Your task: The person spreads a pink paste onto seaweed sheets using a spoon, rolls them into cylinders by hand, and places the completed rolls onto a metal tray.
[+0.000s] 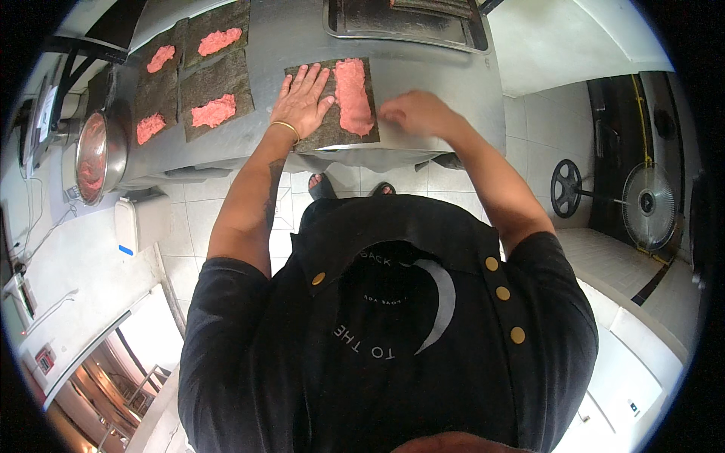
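A dark green seaweed sheet (325, 133) lies on the metal table in front of me, with a long strip of pink paste (353, 94) spread along its right side. My left hand (304, 102) presses flat on the sheet's left part, fingers stretched out, the thumb close to the paste. Just off the sheet's right edge hovers my right hand (419, 113). Motion smears its fingers; they look curled, and whether anything is in them does not show.
To the left, several other seaweed sheets (221, 73) carry smaller lumps of pink paste (214, 112). A steel bowl (115, 155) smeared with pink stands at the table's left end. At the back right, a dark metal tray (362, 29) holds stacked dark pieces (434, 7). A fan (648, 204) stands far right.
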The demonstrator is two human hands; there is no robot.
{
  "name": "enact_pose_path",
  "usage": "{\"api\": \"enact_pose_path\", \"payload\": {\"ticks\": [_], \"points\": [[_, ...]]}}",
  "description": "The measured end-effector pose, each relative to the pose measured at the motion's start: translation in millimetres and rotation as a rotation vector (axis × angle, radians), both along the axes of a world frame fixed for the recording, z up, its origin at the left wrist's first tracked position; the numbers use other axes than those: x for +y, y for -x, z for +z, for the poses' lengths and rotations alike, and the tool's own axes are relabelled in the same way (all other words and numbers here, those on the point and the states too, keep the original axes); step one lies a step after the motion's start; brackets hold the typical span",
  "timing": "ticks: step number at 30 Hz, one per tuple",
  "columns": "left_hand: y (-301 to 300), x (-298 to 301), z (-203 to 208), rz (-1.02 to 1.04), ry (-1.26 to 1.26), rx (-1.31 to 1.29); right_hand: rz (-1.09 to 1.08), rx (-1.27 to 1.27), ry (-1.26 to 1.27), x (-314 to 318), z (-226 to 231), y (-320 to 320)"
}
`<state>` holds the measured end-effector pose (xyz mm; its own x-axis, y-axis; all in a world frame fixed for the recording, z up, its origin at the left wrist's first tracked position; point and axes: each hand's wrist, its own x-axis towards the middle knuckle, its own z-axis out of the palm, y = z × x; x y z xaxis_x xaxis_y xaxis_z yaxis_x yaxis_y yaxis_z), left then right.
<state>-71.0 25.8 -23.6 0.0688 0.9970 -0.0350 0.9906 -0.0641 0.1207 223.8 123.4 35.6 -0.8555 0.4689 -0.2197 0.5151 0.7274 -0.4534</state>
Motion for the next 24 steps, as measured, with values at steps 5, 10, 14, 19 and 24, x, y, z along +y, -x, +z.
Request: {"api": "enact_pose_path", "payload": {"ticks": [5,10,14,19,24], "points": [[-2,1,3,0.015,0.033,0.024,0.013,0.026,-0.050,-5,21,-7],[-1,3,2,0.004,0.026,0.042,-0.054,0.034,-0.101,34,9,17],[-1,1,1,0.013,0.037,0.033,0.186,-0.101,-0.054,-3,13,6],[-1,-2,-3,0.001,0.003,0.007,-0.005,-0.012,-0.108,22,12,7],[0,2,4,-0.008,0.030,0.047,-0.118,0.058,-0.162,82,13,42]]}}
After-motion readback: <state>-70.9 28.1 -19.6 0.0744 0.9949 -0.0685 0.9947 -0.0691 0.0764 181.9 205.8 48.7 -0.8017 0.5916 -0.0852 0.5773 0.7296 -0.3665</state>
